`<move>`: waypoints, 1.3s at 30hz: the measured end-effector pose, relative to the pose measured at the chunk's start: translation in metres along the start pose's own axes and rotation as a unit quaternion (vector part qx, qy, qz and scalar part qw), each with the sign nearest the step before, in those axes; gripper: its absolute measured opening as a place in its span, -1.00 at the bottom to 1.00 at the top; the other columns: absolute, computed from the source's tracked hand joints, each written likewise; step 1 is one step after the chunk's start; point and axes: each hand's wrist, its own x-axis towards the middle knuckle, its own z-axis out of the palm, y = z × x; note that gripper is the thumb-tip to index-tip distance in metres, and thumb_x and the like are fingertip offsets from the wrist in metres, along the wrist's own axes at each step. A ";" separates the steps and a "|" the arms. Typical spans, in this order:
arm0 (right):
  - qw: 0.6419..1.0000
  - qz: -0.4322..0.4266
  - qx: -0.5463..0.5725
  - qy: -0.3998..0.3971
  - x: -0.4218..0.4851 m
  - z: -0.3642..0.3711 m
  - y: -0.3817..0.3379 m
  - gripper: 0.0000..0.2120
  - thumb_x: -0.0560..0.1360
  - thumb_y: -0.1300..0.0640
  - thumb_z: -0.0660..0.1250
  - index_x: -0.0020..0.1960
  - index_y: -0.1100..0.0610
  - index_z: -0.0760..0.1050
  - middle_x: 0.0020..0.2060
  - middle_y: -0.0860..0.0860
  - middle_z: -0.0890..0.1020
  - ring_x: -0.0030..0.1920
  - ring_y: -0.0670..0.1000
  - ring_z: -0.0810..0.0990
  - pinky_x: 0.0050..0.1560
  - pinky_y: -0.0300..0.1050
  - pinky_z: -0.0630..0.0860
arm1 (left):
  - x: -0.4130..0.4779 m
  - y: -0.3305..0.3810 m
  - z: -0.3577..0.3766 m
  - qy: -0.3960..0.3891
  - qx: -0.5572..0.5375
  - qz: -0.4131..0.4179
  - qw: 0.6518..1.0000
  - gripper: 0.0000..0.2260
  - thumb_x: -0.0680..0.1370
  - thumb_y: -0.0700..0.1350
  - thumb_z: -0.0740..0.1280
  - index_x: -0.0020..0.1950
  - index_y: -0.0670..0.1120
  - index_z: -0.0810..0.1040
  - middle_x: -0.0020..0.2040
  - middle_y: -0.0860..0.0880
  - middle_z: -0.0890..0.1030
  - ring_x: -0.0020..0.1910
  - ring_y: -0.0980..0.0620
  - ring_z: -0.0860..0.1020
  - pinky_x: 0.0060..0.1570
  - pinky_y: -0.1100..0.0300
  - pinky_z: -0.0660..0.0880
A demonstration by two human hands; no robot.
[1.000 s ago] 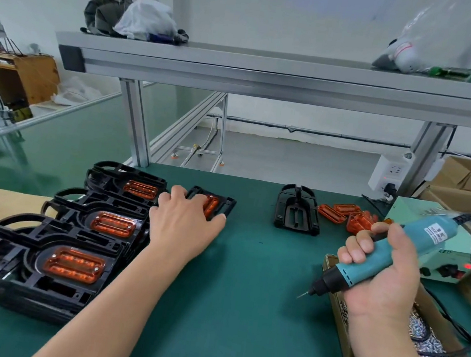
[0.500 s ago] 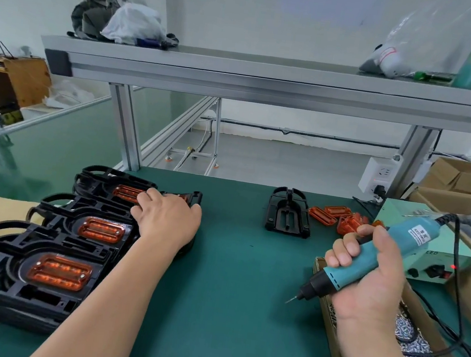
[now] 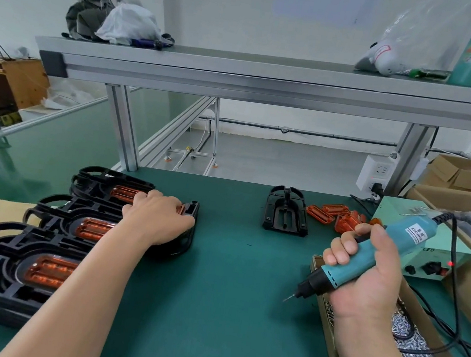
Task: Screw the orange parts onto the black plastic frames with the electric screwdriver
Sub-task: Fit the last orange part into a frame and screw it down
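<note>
While this frame (image 3: 189,227), which looks finished, is being set aside, it is best slid flat and square against its neighbours, with the bit held clear of the bench (image 3: 225,312). Nearest, at left, stacks (image 3: 6,271) of frames with orange pieces fitted run away in a row. At near right, the right hand (image 3: 364,282) is wrapped round the screwdriver (image 3: 406,235), bit pointing down-left above the bench, beside a screw box (image 3: 417,355). Farther in, the left hand (image 3: 156,222) lies palm-down on the frame, fingers curled over it, touching the stacks. Beyond both hands, well apart, sit a bare frame (image 3: 286,213) and loose orange parts (image 3: 334,216) just beside it.
</note>
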 end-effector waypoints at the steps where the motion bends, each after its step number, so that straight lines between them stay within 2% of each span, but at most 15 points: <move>1: 1.000 0.000 -0.001 0.000 0.000 0.000 0.000 -0.82 0.63 0.01 0.26 -0.11 0.05 0.50 -0.35 -0.04 0.41 -0.42 -0.07 0.37 -0.38 -0.21 0.41 | -0.002 -0.002 -0.004 0.017 -0.018 -0.001 1.000 -0.63 0.54 0.23 0.23 0.20 0.05 0.56 0.36 -0.12 0.48 0.36 -0.25 0.36 0.28 -0.16 0.37; 2: 1.000 -0.001 -0.002 0.001 0.001 -0.001 0.000 -0.82 0.63 0.01 0.26 -0.11 0.05 0.50 -0.35 -0.03 0.41 -0.42 -0.07 0.37 -0.38 -0.21 0.41 | -0.003 -0.004 -0.008 0.039 -0.042 -0.002 0.998 -0.70 0.55 0.19 0.23 0.11 0.02 0.55 0.31 -0.14 0.52 0.32 -0.25 0.39 0.28 -0.15 0.42; 3: 1.000 -0.002 -0.003 0.001 0.001 -0.001 0.000 -0.82 0.64 0.01 0.26 -0.11 0.05 0.50 -0.35 -0.04 0.41 -0.42 -0.07 0.37 -0.38 -0.21 0.41 | -0.004 -0.008 -0.012 0.061 -0.070 -0.001 0.996 -0.73 0.57 0.13 0.22 0.11 -0.01 0.55 0.29 -0.14 0.55 0.30 -0.25 0.42 0.29 -0.16 0.45; 6: 1.000 -0.003 0.000 0.005 0.001 -0.001 0.000 -0.80 0.64 0.00 0.26 -0.12 0.04 0.51 -0.35 -0.04 0.41 -0.42 -0.07 0.37 -0.38 -0.21 0.41 | -0.009 -0.017 -0.020 0.114 -0.158 0.004 0.981 -0.62 0.63 -0.04 0.20 0.42 -0.02 0.56 0.37 -0.09 0.59 0.33 -0.20 0.49 0.33 -0.13 0.48; 8: 1.000 -0.005 0.004 0.009 0.002 -0.002 -0.001 -0.80 0.63 0.00 0.27 -0.14 0.04 0.52 -0.35 -0.04 0.41 -0.41 -0.07 0.37 -0.38 -0.21 0.41 | -0.013 -0.021 -0.023 0.133 -0.197 0.004 0.971 -0.60 0.63 -0.12 0.19 0.46 -0.02 0.54 0.38 -0.06 0.60 0.27 -0.14 0.57 0.30 -0.08 0.52; 11: 1.000 -0.009 0.010 0.017 0.002 -0.002 -0.001 -0.79 0.63 0.01 0.29 -0.16 0.03 0.54 -0.35 -0.04 0.42 -0.41 -0.07 0.37 -0.38 -0.20 0.42 | -0.020 -0.020 -0.021 0.158 -0.224 0.016 0.962 -0.60 0.62 -0.15 0.19 0.43 0.00 0.57 0.30 -0.02 0.65 0.08 -0.07 0.64 0.14 0.00 0.58; 14: 1.000 -0.008 0.013 0.023 0.002 -0.002 -0.001 -0.79 0.63 0.01 0.29 -0.16 0.03 0.54 -0.35 -0.04 0.42 -0.41 -0.07 0.38 -0.39 -0.20 0.42 | -0.027 -0.005 -0.013 0.175 -0.265 0.048 0.947 -0.65 0.61 -0.12 0.21 0.34 0.05 0.63 0.13 0.07 0.70 -0.10 0.05 0.65 -0.06 0.13 0.55; 17: 0.999 -0.004 0.017 0.029 0.003 -0.003 0.000 -0.80 0.62 0.00 0.30 -0.15 0.03 0.53 -0.36 -0.05 0.42 -0.42 -0.08 0.38 -0.39 -0.20 0.42 | -0.033 0.028 0.005 0.161 -0.281 0.120 0.939 -0.72 0.61 -0.12 0.27 0.23 0.06 0.68 0.06 0.13 0.72 -0.03 0.11 0.65 0.01 0.20 0.52; 22: 0.999 -0.003 0.025 0.038 0.003 -0.004 -0.001 -0.81 0.61 -0.01 0.31 -0.14 0.03 0.52 -0.36 -0.05 0.42 -0.42 -0.08 0.38 -0.38 -0.20 0.41 | -0.025 0.087 0.048 0.099 -0.199 0.243 0.944 -0.67 0.64 -0.15 0.21 0.34 -0.02 0.64 0.31 0.01 0.65 0.30 0.00 0.57 0.28 0.16 0.48; 27: 0.999 0.003 0.027 0.034 0.003 -0.004 0.000 -0.81 0.61 -0.02 0.33 -0.15 0.02 0.53 -0.36 -0.05 0.42 -0.44 -0.08 0.38 -0.40 -0.21 0.42 | 0.004 0.130 0.074 0.059 -0.095 0.279 0.954 -0.58 0.64 -0.23 0.17 0.49 -0.08 0.49 0.52 -0.08 0.42 0.38 -0.19 0.44 0.36 -0.06 0.44; 31: 0.999 0.003 0.028 0.031 0.004 -0.005 0.001 -0.79 0.62 -0.01 0.32 -0.16 0.02 0.54 -0.36 -0.05 0.42 -0.44 -0.08 0.38 -0.41 -0.21 0.42 | 0.024 0.150 0.084 0.020 -0.035 0.271 0.962 -0.51 0.62 -0.24 0.17 0.57 -0.02 0.38 0.64 -0.12 0.17 0.49 -0.24 0.32 0.40 -0.17 0.41; 34: 0.999 -0.002 0.031 0.031 0.005 -0.006 0.001 -0.80 0.62 -0.01 0.33 -0.15 0.03 0.55 -0.36 -0.04 0.42 -0.44 -0.08 0.39 -0.41 -0.20 0.42 | 0.031 0.156 0.090 0.013 0.023 0.280 0.960 -0.54 0.61 -0.25 0.17 0.51 -0.05 0.44 0.63 -0.10 0.21 0.47 -0.22 0.35 0.37 -0.18 0.40; 39: 0.999 -0.001 0.036 0.029 0.007 -0.008 0.000 -0.81 0.59 -0.02 0.36 -0.17 0.02 0.58 -0.37 -0.05 0.44 -0.44 -0.08 0.39 -0.41 -0.20 0.43 | 0.025 0.149 0.092 0.040 0.023 0.288 0.957 -0.65 0.61 -0.29 0.16 0.34 -0.14 0.56 0.50 -0.11 0.36 0.35 -0.20 0.37 0.23 -0.12 0.53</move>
